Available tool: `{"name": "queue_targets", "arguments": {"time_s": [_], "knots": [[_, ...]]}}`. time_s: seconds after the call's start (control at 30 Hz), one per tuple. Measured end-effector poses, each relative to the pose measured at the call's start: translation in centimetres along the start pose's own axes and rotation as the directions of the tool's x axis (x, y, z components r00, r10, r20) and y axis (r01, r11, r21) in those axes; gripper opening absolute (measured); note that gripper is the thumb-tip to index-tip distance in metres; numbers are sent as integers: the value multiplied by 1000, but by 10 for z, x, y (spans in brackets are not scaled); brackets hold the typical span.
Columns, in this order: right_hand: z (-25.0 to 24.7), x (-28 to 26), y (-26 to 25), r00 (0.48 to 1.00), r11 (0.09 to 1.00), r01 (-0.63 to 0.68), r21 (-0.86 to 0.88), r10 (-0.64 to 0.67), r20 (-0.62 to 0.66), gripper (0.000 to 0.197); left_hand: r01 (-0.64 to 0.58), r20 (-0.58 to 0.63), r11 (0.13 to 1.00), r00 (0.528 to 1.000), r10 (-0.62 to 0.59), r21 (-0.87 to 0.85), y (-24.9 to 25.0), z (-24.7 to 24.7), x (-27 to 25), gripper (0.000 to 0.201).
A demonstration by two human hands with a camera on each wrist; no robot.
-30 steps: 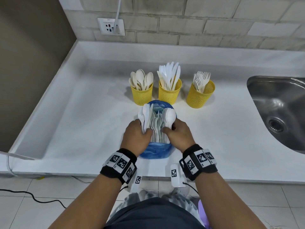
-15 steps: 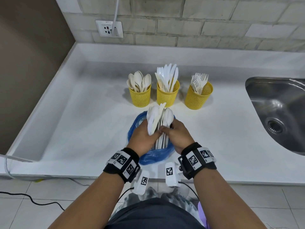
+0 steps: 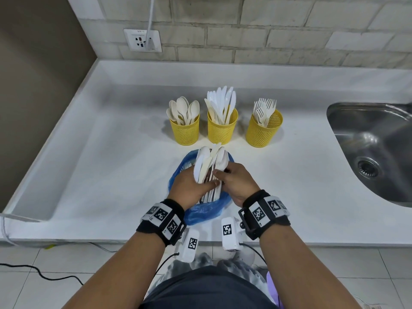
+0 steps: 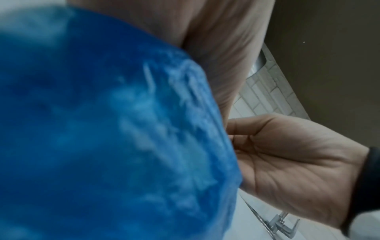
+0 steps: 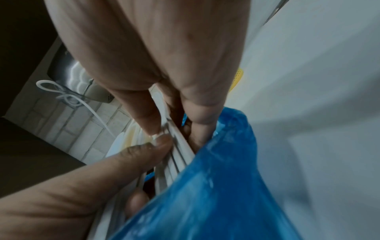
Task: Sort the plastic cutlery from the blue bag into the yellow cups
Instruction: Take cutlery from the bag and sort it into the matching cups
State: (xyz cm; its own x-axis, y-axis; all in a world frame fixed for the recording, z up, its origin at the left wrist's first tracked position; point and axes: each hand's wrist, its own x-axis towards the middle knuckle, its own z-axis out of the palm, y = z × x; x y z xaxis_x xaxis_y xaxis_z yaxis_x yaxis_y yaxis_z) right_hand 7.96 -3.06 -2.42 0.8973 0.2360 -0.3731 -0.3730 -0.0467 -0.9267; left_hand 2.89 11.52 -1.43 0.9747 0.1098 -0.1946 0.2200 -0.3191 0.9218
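Above the blue bag (image 3: 201,210), both hands clamp the cutlery bundle (image 3: 209,166): light, stiff, slippery; hold the handles.

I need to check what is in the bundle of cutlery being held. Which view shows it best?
The head view: the bundle of cutlery fans out, with spoon bowls and a serrated knife clear. The right wrist view shows only the handles, close and blurred. The left wrist view hides it behind the blue bag.

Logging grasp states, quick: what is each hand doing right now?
Left hand: grips the cutlery bundle over the blue bag.
Right hand: pinches handles in the same bundle.
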Motion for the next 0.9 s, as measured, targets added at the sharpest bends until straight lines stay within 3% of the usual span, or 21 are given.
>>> {"name": "queue_targets", "arguments": {"time_s": [0.2, 0.57, 0.9], "knots": [[0, 3, -7, 1000, 997, -7, -80, 5, -18, 39, 49, 0, 997, 999, -49, -60, 5, -3, 1, 15], [-4, -6, -8, 1000, 999, -9, -52, 8, -27, 12, 49, 27, 999, 998, -49, -15, 8, -7, 0, 11], [-1, -9, -17, 998, 999, -48, -12, 48, -52, 25, 43, 11, 999, 999, -42, -10, 9, -8, -2, 19]]}}
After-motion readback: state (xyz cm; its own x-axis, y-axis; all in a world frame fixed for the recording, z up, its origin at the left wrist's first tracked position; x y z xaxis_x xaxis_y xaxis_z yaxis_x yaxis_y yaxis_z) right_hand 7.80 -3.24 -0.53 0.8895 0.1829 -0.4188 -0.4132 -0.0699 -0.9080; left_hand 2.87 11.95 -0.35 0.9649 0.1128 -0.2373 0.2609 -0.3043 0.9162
